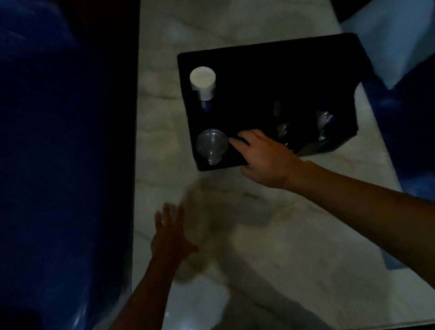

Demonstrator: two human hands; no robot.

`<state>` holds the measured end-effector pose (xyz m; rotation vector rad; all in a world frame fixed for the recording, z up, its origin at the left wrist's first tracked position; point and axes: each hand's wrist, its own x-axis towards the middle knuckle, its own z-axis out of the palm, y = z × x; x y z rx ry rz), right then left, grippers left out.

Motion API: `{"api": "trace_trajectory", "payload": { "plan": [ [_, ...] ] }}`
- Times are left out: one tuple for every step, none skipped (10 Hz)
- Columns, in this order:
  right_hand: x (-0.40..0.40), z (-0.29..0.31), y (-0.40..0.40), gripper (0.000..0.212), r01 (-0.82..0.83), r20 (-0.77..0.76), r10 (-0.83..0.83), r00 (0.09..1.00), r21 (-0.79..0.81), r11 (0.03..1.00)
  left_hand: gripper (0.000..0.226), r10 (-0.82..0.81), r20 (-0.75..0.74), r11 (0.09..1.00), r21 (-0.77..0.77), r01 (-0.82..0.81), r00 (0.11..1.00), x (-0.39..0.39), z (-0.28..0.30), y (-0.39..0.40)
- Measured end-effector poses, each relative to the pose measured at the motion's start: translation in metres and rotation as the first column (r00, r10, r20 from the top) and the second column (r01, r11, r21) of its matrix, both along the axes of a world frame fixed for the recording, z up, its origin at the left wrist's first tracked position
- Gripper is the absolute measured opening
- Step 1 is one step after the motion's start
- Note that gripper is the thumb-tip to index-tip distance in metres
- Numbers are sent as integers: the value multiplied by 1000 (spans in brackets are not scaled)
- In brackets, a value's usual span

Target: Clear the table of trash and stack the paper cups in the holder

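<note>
Cups were the concern of this entry; the room was dim and detail was poor. Nearest me, the left hand (171, 233) hovered flat over the marble desk (293, 238), fingers spread and holding nothing. Farther out, the right hand (261, 155) rested on the front edge of the black holder (267, 71), fingers loosely extended toward a clear plastic cup (212, 144) seated in the front-left slot. One fingertip lay just beside the rim; I could not tell whether it touched, and nothing was gripped. Behind that, in the rear-left slot, stood a white paper cup stack (203, 80), upright, rim up. Faint glints in the slots to the right suggested more clear items, too dark to identify.

Handling judgement: the paper cups should be very light, thin-walled and easily crushed, so I would pinch them gently near the rolled rim, the stiffest part. The clear cup looked smooth, probably slippery and springy; a light grip across the rim seemed best. No loose trash showed on the desk surface near me.
</note>
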<state>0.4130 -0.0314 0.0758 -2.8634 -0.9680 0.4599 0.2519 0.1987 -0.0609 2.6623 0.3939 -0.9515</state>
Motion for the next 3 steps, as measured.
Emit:
{"api": "trace_trajectory", "payload": {
  "plan": [
    [-35, -4, -41, 71, 64, -37, -62, 997, 35, 997, 126, 75, 30, 997, -37, -74, 997, -34, 2, -18],
    [-64, -11, -79, 71, 128, -75, -125, 989, 38, 991, 121, 46, 87, 998, -45, -42, 995, -66, 3, -38],
    [-108, -22, -134, 71, 195, -151, -191, 970, 15, 981, 116, 118, 134, 991, -84, -107, 984, -113, 2, -67]
  ]
}}
